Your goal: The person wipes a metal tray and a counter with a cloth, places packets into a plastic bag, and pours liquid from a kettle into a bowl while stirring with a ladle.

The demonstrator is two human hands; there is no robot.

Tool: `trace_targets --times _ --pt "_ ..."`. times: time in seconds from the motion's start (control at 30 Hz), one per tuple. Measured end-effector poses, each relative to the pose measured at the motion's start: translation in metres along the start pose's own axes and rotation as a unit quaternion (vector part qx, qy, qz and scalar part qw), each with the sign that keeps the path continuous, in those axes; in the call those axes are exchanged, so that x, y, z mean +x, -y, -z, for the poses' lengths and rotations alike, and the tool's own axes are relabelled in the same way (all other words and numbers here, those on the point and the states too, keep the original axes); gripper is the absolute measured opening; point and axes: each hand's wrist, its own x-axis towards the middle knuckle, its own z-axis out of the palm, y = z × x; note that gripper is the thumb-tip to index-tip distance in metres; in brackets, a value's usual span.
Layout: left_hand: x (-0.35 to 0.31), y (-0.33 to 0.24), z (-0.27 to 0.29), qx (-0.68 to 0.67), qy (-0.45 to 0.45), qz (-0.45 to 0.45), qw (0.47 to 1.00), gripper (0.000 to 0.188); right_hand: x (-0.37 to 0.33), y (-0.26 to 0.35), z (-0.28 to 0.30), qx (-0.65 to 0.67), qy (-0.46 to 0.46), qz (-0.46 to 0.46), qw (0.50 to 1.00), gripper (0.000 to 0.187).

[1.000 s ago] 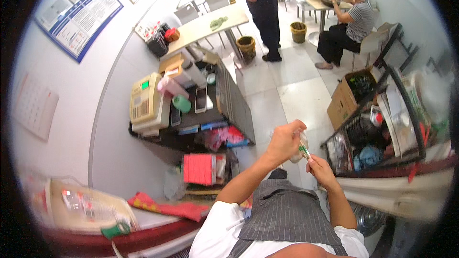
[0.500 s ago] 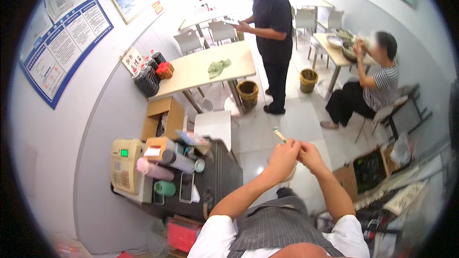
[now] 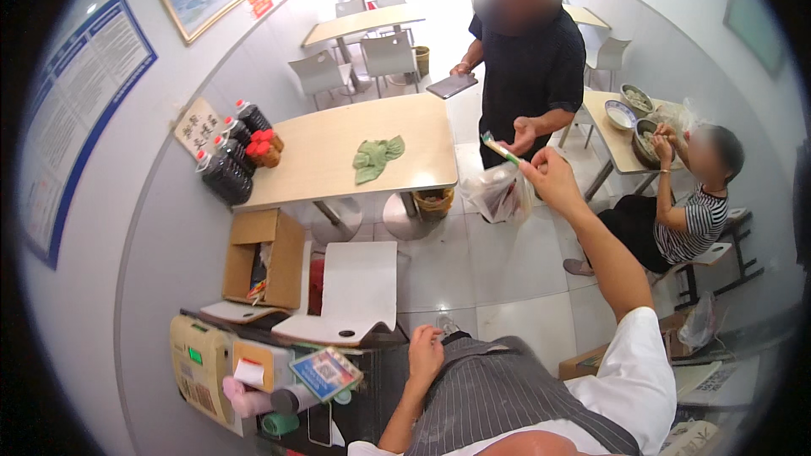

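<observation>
nearer the wearer than the desk [image 3: 296, 143], the left hand [image 3: 426, 355] is half-curled, apparently empty. just right of the desk hangs a plastic bag [image 3: 500, 196]; who bears it i cannot tell. right of the desk, a slim packet [image 3: 503, 149] is pinched by one end in the right hand [image 3: 553, 179]: a bump from the standing person's hand [image 3: 523, 133] could twist it loose.

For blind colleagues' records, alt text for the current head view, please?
The wearer's right hand holds out a slim packet toward a standing person in dark clothes, a plastic bag hanging below it. The left hand is beside the striped apron.
</observation>
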Motion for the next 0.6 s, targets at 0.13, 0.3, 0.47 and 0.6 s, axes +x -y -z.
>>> trace_targets --times 0.13,0.3,0.47,0.6 --pt "0.052 0.030 0.000 0.027 0.030 0.024 0.999 0.022 0.091 -0.018 -0.008 -0.081 -0.065 0.019 0.994 0.033" --pt "0.128 0.035 0.011 0.104 0.094 -0.013 0.990 0.020 0.157 -0.022 -0.019 0.096 -0.005 -0.034 0.995 0.029" --pt "0.170 0.022 0.002 0.139 0.063 0.011 0.988 0.019 0.208 -0.029 -0.016 0.201 0.068 -0.138 0.968 0.029" --pt "0.170 0.021 -0.025 0.133 0.040 0.065 0.988 0.020 0.260 -0.092 -0.044 0.240 0.142 -0.086 0.957 0.030"
